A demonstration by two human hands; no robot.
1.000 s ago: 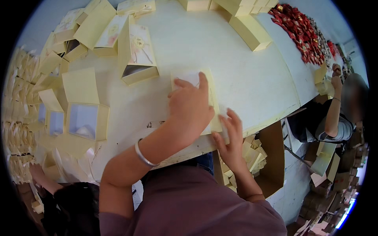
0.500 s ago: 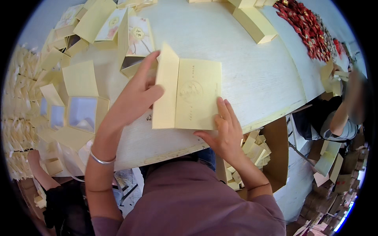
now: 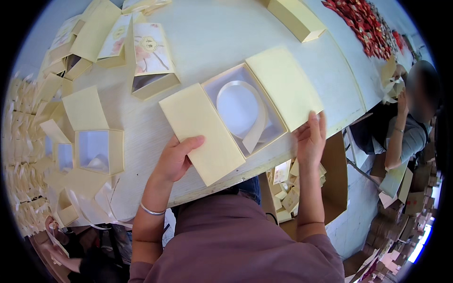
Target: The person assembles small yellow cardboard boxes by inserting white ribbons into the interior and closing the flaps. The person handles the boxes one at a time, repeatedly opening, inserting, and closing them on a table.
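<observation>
In front of me a cream gift box (image 3: 283,123) lies with its two panels folded out to either side. Its white-lined inside shows, and a pale ribbon (image 3: 260,113) curls in a loop there, one end hanging over the near wall. My left hand (image 3: 173,159) grips the left panel (image 3: 203,134), thumb on top and the other fingers hidden beneath. At the near right corner of the right panel (image 3: 285,87), my right hand (image 3: 311,139) pinches the edge, its fingertips on top.
Open cream boxes (image 3: 99,151) and flower-printed ones (image 3: 151,49) crowd the left of the white table (image 3: 212,42). Another box (image 3: 297,19) and a red heap (image 3: 363,28) lie far off. A carton (image 3: 336,179) of boxes stands below the edge. Co-workers (image 3: 406,137) sit at both sides.
The box, upright and closed-looking before with a stamped face toward me, has been turned and spread open, showing its lining and ribbon. My right hand has moved right and up, my left hand down.
</observation>
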